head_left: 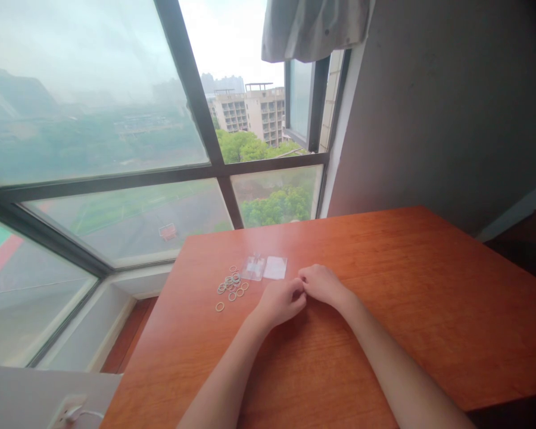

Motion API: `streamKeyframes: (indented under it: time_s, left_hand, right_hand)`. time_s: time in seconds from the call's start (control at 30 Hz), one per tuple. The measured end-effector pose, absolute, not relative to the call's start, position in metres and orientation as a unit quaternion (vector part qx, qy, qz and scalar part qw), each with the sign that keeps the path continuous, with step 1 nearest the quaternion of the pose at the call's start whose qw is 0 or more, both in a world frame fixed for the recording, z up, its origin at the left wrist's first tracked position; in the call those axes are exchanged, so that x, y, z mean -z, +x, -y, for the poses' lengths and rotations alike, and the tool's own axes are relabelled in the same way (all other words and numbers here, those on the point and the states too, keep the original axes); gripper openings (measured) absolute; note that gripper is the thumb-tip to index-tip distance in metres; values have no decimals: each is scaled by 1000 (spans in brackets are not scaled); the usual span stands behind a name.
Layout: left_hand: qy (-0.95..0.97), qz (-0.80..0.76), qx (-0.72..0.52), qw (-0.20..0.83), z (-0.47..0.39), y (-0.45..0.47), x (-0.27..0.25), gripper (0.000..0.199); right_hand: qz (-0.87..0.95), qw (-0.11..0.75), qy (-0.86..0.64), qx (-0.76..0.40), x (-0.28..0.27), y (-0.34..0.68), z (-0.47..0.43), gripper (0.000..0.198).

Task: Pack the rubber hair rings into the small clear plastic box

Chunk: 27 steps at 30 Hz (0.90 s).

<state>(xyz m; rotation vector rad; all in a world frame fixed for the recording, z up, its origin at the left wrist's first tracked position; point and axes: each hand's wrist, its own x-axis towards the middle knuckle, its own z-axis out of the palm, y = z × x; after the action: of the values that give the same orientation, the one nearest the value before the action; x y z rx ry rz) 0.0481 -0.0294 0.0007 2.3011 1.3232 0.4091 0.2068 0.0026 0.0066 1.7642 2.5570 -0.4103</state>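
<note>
My left hand [282, 300] and my right hand [320, 283] meet fingertip to fingertip just above the table. Both are closed, with the fingers curled in, and whatever they pinch is hidden or too small to make out. To the left of my left hand lies a loose cluster of several pale rings [232, 282], some overlapping. One ring [220, 307] sits apart, nearer to me. Behind my left hand are a clear plastic packet [254, 268] and a white square piece [276, 268] side by side, lying flat.
The reddish-brown wooden table [384, 268] stretches across the view, its left edge running toward me. Beyond it stands a window with dark frames [161, 174]; one pane [300, 98] is swung open. A grey wall [420, 107] rises at the right, and a curtain [315, 27] hangs above.
</note>
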Motion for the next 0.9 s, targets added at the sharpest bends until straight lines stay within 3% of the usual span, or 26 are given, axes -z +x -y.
streamKeyframes:
  time_s: [0.9]
  left_hand:
    - [836,-478,-157,219,29,48,3,12]
  right_hand:
    - [-813,-2,565,142,-4,208,-4,24]
